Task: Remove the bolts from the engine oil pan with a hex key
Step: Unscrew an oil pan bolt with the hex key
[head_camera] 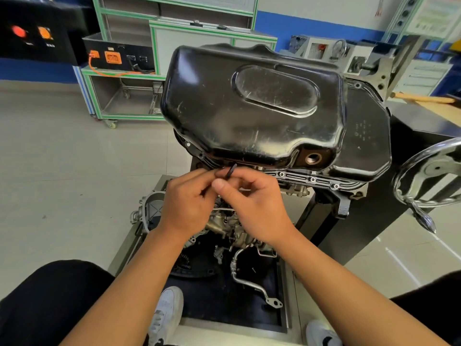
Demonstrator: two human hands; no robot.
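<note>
- My right hand (252,203) pinches the short black hex key (230,171) between thumb and forefinger; the key's upper end stands just above the fingers, close under the near rim of the pan.
- My left hand (187,206) lies just left of the right, with curled fingers reaching to the key. Whether they grip it or only touch it, I cannot tell.
- The engine oil pan (249,108), black and glossy, sits bottom-up immediately beyond both hands, with an open drain hole (313,158) on its near right wall.
- Three bright bolts (312,179) sit in the pan's near flange, to the right of my hands.
- Below the hands, engine parts and a bent metal pipe (249,280) lie in a dark tray (224,308).
- A chrome handwheel (429,176) stands at the right.
- A green-framed cart (124,96) at far left carries a black box with orange sockets (113,57).
- My white shoes (167,310) rest at the tray's near edge.
</note>
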